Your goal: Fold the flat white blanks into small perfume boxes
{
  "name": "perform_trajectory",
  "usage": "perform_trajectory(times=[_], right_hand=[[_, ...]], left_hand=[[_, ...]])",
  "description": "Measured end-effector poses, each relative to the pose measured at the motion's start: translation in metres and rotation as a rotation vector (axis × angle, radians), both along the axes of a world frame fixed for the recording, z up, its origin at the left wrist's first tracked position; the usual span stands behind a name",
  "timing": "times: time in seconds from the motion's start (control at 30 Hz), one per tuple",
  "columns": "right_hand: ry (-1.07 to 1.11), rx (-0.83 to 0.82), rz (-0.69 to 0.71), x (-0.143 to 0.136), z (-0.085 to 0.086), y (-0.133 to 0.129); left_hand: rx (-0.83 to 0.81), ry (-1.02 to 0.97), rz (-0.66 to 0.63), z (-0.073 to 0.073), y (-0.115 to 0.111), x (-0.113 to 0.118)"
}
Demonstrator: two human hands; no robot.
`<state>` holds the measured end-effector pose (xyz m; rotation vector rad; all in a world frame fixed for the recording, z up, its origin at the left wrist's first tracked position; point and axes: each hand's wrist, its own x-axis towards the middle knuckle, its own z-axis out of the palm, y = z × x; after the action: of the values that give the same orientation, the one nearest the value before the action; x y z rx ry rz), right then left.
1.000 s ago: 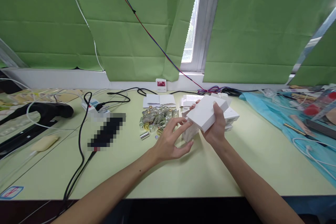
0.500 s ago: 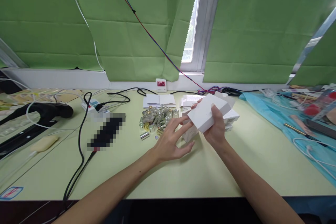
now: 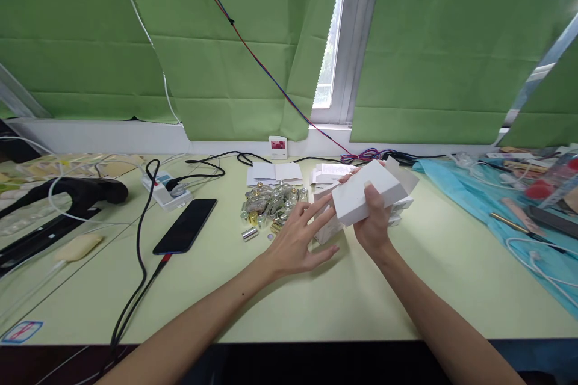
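My right hand [image 3: 374,222] is wrapped round a small white cardboard box [image 3: 361,195], held tilted above the table with an end flap [image 3: 404,179] standing open at its far right. Beside the box's left end is my left hand [image 3: 300,240], fingers apart and stretched toward it; whether the fingertips touch the box I cannot tell. Under and behind the held box sit more white boxes [image 3: 329,230], partly hidden by my hands. Just left of them lies a heap of small glass bottles with gold and silver parts [image 3: 273,201]. A loose silver cap [image 3: 249,234] rests before the heap.
Folded white papers [image 3: 275,173] lie behind the heap. On the left are a phone [image 3: 186,225] with a cable, a power strip [image 3: 167,189] and a black stand [image 3: 67,192]. Blue plastic sheeting [image 3: 478,210] with tools and cables covers the right side.
The white box has shifted slightly right in my right hand, and its open flap shows more. My left hand has moved a little lower, with its fingers slightly farther from the box.
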<state>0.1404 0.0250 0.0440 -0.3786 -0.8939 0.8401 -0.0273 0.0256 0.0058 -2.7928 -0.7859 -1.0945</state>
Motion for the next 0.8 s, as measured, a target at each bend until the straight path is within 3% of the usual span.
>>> perform_trajectory(times=[0.8], right_hand=[[0.053, -0.029, 0.021, -0.0020, 0.0008, -0.0004]], left_hand=[[0.005, -0.023, -0.008, -0.0010, 0.0006, 0.0010]])
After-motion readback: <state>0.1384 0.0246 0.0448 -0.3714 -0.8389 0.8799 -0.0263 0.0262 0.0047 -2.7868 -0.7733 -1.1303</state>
